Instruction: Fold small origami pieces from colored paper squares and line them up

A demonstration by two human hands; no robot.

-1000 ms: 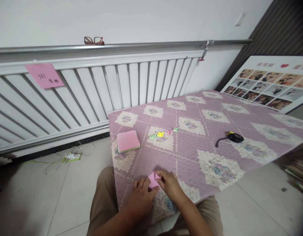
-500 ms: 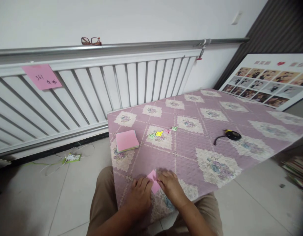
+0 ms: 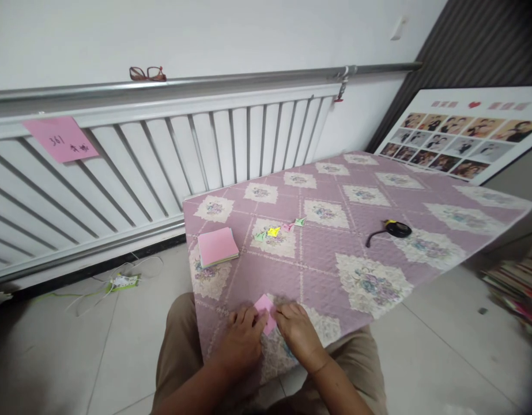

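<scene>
A small pink folded paper (image 3: pixel 266 308) lies near the front edge of a table covered with a purple quilted cloth (image 3: pixel 335 248). My left hand (image 3: pixel 242 340) pinches the paper's left side with curled fingers. My right hand (image 3: pixel 297 328) presses on its right side, fingers bent over it. Farther back on the cloth sits a stack of pink paper squares (image 3: pixel 217 246). Beyond that stack, to the right, lie several small folded paper pieces (image 3: pixel 276 231) in green, yellow and pink.
A black and yellow tape measure (image 3: pixel 395 228) lies at the table's right. A white radiator (image 3: pixel 162 155) with a pink note (image 3: pixel 60 138) and glasses (image 3: pixel 147 73) on its rail stands behind. A photo board (image 3: pixel 456 132) leans at right. Cords (image 3: pixel 119 282) lie on the tiled floor.
The view has drifted, so everything sits slightly left and lower in the picture. My hands have closed in a little tighter over the pink paper, folding it.
</scene>
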